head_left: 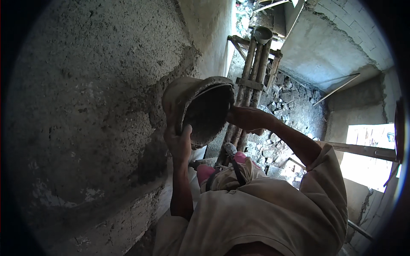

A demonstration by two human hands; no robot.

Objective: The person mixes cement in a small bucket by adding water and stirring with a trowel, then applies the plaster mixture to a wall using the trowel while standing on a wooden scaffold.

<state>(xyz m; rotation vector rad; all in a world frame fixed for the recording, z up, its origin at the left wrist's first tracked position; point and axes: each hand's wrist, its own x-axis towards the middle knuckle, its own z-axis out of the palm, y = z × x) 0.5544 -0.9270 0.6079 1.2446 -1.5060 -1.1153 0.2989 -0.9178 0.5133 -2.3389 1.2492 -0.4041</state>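
A mortar-crusted bucket [177,96] is tipped on its side in front of me, its dark mouth turned toward me. My left hand [178,143] is closed on the bucket's lower left side, the thumb hooked over the rim. At the opposite side of the mouth, my right hand [248,118] is curled closed; its fingertips are partly hidden, and I cannot make out what is in them. Left of the bucket rises a rough wall [94,102] with damp, dark mortar patches, very near the bucket's outer side.
Beneath me a scaffold walkway of logs [250,81] runs ahead, with a round basin [262,34] at its far end. Broken rubble [277,102] covers the floor below on the right. A thin pole [337,89] leans at the far wall; a wooden beam [358,149] crosses a bright opening.
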